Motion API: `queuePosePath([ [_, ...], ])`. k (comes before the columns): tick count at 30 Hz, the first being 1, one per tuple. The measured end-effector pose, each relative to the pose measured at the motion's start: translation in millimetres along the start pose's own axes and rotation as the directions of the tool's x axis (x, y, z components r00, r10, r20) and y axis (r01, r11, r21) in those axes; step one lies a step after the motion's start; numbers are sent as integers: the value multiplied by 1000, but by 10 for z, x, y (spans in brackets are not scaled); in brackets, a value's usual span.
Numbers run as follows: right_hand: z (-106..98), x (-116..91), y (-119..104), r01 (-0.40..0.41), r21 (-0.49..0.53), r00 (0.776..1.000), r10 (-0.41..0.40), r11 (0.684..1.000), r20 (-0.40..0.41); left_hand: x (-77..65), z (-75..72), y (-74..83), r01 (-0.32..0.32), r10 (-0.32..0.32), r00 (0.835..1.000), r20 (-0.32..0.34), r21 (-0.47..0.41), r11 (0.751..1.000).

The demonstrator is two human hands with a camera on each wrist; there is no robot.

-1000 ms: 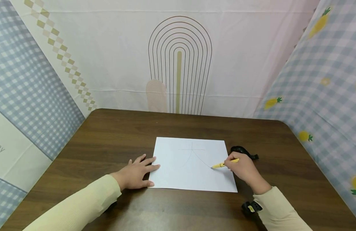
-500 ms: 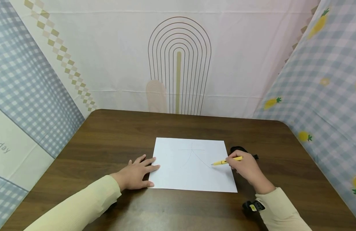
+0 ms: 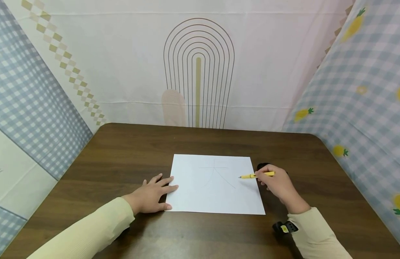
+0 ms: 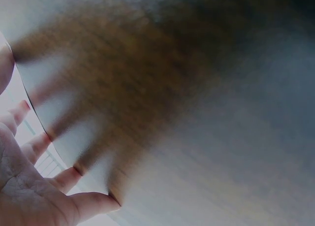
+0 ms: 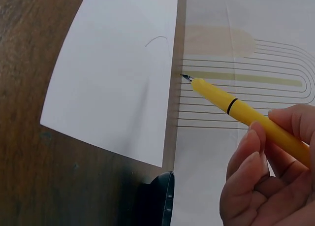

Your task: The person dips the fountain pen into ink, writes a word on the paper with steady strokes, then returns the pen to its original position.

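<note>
A white sheet of paper [image 3: 193, 201] lies on the brown table, with several thin pen strokes in its upper half: a level line, a short upright one and two legs spreading downward. My left hand [image 3: 152, 194] rests with fingers spread on the sheet's left edge; the left wrist view shows the palm side of this hand [image 4: 29, 186]. At the right, my right hand [image 3: 275, 181] pinches a yellow fountain pen [image 3: 248, 176]. In the right wrist view the pen's [image 5: 246, 113] bare nib points away from the fingers, apparently raised off the paper [image 5: 108, 78].
A black object [image 3: 262, 166] sits just beyond my right hand, partly hidden by it; its kind cannot be told. Black wrist gear [image 3: 285, 227] is strapped near the right sleeve. A patterned cloth [image 3: 131, 64] hangs behind the table [image 3: 138, 144].
The pen has come off the end of the right-hand stroke and moved up the sheet, held flatter. My left hand stays in place on the paper.
</note>
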State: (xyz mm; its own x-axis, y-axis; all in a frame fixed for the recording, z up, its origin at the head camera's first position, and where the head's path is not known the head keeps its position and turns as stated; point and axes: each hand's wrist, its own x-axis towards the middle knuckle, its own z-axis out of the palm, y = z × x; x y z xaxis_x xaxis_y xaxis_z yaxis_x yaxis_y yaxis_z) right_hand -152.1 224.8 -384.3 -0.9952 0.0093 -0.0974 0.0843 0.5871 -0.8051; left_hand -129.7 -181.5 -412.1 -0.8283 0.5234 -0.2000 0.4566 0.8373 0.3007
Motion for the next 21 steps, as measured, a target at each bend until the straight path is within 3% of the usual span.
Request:
queuePosePath([
  [21, -131, 40, 35, -47, 70, 998, 50, 996, -41, -19, -8, 14, -7, 7, 1000, -1, -7, 1000],
])
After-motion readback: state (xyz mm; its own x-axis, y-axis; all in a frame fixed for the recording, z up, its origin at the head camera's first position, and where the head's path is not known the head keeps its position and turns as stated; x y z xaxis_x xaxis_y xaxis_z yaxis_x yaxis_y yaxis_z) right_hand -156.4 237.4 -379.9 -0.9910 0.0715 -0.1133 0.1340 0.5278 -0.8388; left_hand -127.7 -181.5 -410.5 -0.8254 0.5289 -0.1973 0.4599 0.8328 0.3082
